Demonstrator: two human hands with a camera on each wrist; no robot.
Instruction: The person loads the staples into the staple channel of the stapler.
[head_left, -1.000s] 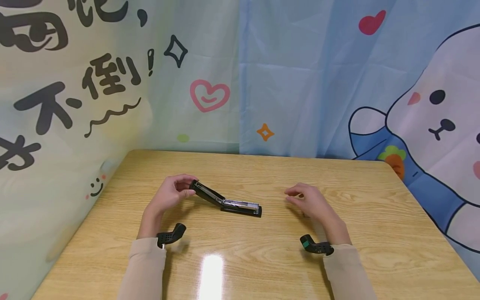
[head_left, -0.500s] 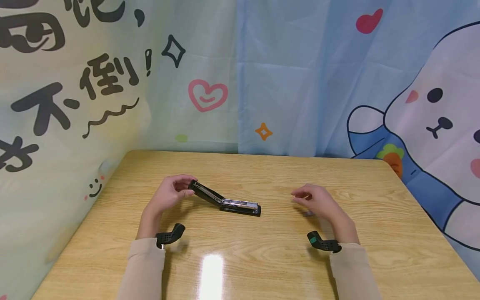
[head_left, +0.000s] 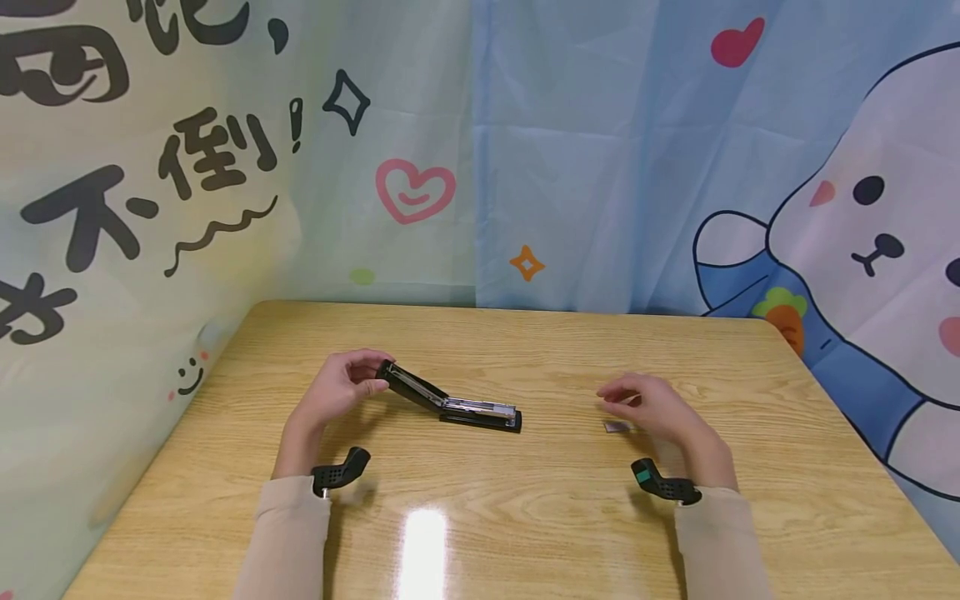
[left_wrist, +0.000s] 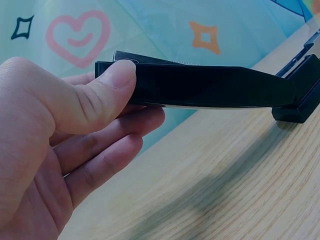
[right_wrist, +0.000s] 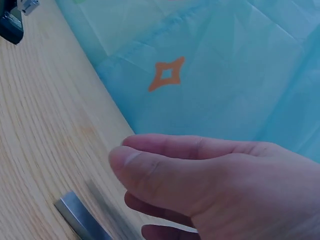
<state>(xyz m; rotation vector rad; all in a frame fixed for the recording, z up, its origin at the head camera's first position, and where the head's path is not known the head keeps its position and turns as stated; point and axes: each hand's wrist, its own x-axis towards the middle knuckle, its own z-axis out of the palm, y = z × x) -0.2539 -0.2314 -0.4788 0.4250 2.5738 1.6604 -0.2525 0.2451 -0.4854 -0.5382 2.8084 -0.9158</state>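
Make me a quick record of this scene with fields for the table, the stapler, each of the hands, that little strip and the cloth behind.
Table: light wood grain, glare patch at the near side
Stapler: black, hinged wide open; one half rests on the table, the other slants up
Left hand: pinches the stapler's raised end
Right hand: nothing seen in its grip; apart from the stapler
Strip: small, metallic, possibly staples; on the table close to the right hand
Cloth: printed with hearts, stars and a cartoon animal
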